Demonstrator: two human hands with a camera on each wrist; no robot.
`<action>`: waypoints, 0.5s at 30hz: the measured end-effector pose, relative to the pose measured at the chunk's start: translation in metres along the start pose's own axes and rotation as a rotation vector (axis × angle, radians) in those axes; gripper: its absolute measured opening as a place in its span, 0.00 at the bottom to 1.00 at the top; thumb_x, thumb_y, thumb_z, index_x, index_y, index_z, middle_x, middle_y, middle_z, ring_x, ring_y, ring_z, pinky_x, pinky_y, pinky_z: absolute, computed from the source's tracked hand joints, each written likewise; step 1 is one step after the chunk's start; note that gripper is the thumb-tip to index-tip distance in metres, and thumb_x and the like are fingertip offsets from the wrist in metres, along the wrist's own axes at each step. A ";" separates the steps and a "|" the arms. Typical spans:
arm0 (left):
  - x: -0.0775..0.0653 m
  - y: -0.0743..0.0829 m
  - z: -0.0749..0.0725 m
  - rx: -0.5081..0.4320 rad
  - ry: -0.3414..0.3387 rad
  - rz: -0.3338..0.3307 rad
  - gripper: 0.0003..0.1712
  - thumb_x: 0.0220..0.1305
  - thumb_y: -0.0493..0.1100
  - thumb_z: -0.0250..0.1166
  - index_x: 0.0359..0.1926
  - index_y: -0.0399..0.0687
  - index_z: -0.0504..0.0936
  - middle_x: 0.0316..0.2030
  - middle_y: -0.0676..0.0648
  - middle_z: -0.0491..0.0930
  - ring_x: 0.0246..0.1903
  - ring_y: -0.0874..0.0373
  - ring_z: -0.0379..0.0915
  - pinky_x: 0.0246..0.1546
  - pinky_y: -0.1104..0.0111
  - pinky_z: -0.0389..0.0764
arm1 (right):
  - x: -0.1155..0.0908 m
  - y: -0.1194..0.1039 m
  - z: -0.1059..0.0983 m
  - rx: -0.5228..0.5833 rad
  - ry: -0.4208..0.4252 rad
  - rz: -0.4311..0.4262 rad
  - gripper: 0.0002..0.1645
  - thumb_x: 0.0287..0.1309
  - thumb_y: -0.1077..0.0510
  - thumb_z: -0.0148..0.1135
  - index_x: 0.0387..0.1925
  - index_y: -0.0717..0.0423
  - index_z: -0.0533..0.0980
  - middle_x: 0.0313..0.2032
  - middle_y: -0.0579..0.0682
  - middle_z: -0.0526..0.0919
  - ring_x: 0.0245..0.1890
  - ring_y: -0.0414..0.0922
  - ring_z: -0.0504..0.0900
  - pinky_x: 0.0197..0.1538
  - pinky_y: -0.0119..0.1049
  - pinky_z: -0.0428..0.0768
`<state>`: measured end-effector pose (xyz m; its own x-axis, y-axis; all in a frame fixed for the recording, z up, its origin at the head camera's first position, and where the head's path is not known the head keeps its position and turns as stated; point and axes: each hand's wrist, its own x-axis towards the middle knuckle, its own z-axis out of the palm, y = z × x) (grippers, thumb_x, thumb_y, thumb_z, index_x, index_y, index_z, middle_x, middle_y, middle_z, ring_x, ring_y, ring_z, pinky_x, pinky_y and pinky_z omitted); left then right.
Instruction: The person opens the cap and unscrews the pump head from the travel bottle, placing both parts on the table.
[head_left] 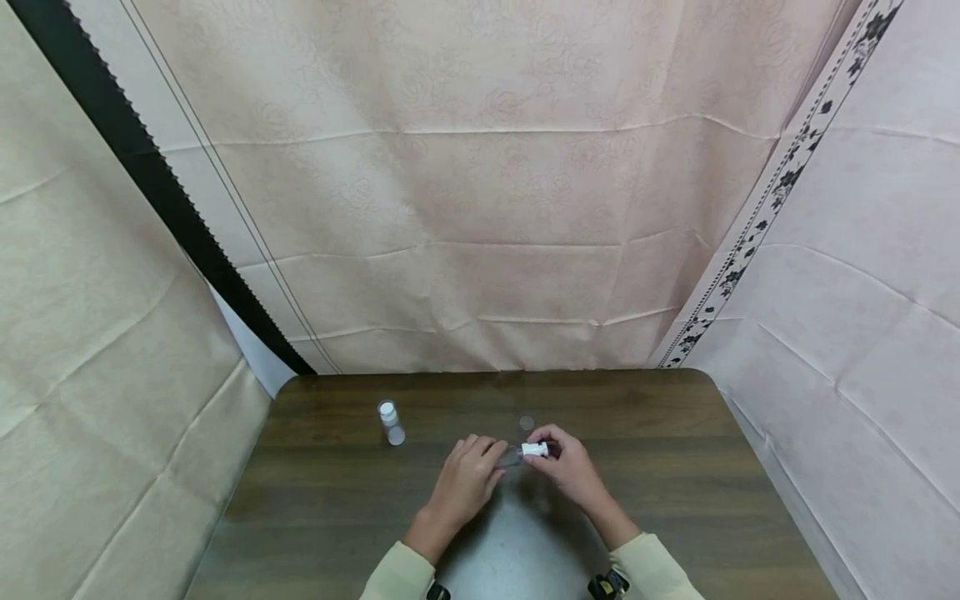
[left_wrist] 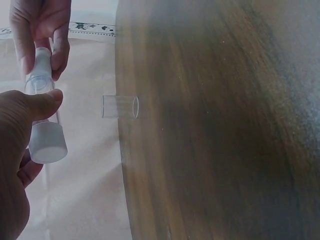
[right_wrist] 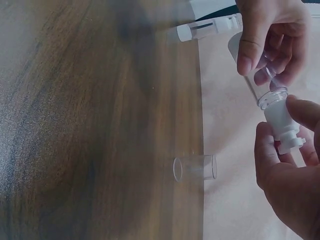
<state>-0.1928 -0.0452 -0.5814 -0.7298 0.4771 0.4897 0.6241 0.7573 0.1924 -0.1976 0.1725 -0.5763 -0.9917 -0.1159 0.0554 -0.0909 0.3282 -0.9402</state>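
From the head, we see the left grip (head_left: pixel 467 482) clasping a clear bottle (head_left: pixel 510 457) and the right grip (head_left: pixel 567 468) pinching its white top (head_left: pixel 535 449) above a wood-grained bench (head_left: pixel 322 508). Left wrist: we spot its smooth, round base (left_wrist: pixel 47 144). Right wrist: a transparent cylindrical sleeve (right_wrist: pixel 195 168).

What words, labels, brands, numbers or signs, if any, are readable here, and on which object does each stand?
No readable text.
Held bottle: none visible.
Other bottle: too small to tell.
Clear cylinder: none visible.
Wrist device: too small to tell.
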 end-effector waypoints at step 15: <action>-0.003 -0.001 0.002 -0.005 0.009 -0.016 0.22 0.59 0.46 0.79 0.54 0.52 0.85 0.45 0.53 0.86 0.42 0.60 0.78 0.41 0.66 0.80 | -0.001 -0.003 -0.007 0.076 0.059 0.012 0.16 0.57 0.67 0.74 0.47 0.59 0.81 0.46 0.58 0.84 0.43 0.43 0.82 0.42 0.29 0.82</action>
<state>-0.1920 -0.0466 -0.5842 -0.7370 0.4610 0.4942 0.6140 0.7624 0.2044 -0.1970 0.1782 -0.5712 -0.9965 -0.0562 0.0619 -0.0744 0.2571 -0.9635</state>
